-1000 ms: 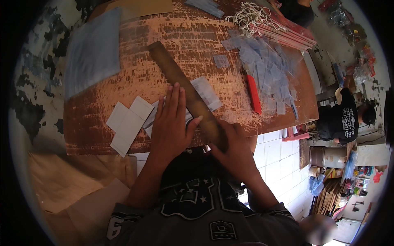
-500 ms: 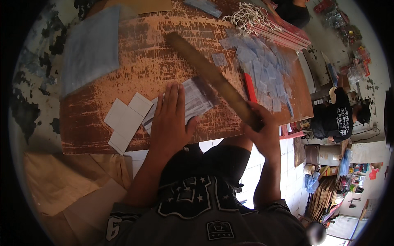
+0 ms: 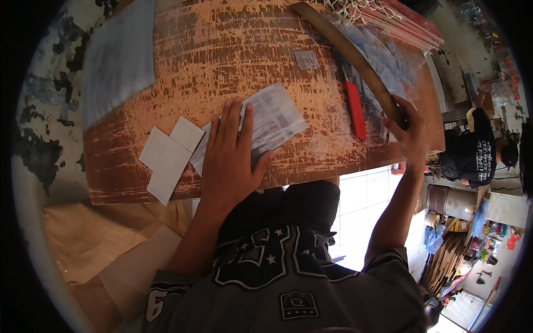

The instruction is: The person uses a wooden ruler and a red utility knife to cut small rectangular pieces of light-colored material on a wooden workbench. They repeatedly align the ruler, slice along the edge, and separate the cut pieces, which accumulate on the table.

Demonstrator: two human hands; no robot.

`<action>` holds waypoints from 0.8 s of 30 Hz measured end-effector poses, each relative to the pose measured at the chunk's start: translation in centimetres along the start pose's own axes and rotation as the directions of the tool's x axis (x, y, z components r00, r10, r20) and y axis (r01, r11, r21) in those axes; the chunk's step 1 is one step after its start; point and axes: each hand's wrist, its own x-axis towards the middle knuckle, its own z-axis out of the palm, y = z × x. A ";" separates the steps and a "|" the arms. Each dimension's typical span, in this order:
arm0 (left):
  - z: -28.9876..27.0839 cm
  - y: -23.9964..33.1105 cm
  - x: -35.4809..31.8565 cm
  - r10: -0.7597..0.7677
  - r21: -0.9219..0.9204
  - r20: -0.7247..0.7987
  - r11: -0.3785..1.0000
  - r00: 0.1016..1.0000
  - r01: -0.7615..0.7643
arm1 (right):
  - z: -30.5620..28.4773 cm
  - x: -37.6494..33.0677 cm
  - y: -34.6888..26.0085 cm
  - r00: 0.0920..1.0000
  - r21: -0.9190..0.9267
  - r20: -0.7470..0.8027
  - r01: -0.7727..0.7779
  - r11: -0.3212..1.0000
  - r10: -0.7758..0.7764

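My left hand [image 3: 230, 150] lies flat with fingers stretched out on a translucent plastic sheet [image 3: 272, 114], pressing it to the worn brown table. Beneath the palm, part of the sheet is hidden. Out to the right, my right hand [image 3: 410, 130] is closed round the near end of a long, flat, brown strip [image 3: 355, 53], like a wooden ruler. The strip slants up and left across the pile of small clear plastic pieces [image 3: 391, 61]. A red oblong bar [image 3: 355, 111] lies between the sheet and my right hand. White cut card pieces [image 3: 169, 155] rest left of my left hand.
A large translucent sheet stack [image 3: 119, 64] covers the table's far left. One small clear square [image 3: 306, 59] lies apart from the pile. White cords with red-and-white bundles [image 3: 388, 22] are at the far right. Brown paper [image 3: 105, 233] lies below the table's left edge. Another person [image 3: 472, 150] is off to the right.
My right hand has carried the brown strip rightward, away from the plastic sheet and over the pile of clear pieces. My left hand stays flat on the sheet. The view has shifted slightly.
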 end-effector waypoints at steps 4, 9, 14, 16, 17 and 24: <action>-0.1 0.2 0.1 -0.009 0.014 0.012 1.000 1.000 0.009 | -1.0 1.7 1.7 0.996 -0.097 0.053 -0.063 0.993 0.068; -0.3 0.5 0.2 -0.019 0.086 0.063 0.996 0.998 0.014 | -0.2 1.0 1.7 0.987 -0.342 -0.041 0.130 0.931 -0.153; -0.3 0.4 0.2 0.001 0.093 0.058 0.996 0.998 -0.006 | 3.3 -0.2 -3.7 0.872 -0.407 -0.194 0.345 0.846 -0.449; -0.2 0.3 0.1 0.002 0.097 0.057 0.995 0.998 -0.008 | 5.9 -1.2 -6.9 0.834 -0.289 -0.134 0.484 0.826 -0.535; -0.2 0.2 0.0 0.002 0.096 0.056 0.995 0.998 -0.007 | 7.3 -1.3 -8.0 0.795 -0.238 -0.050 0.579 0.780 -0.605; -0.1 0.2 0.2 0.009 0.051 0.016 0.999 1.000 -0.010 | 12.0 -0.8 -11.4 0.585 -0.047 0.255 0.802 0.595 -0.770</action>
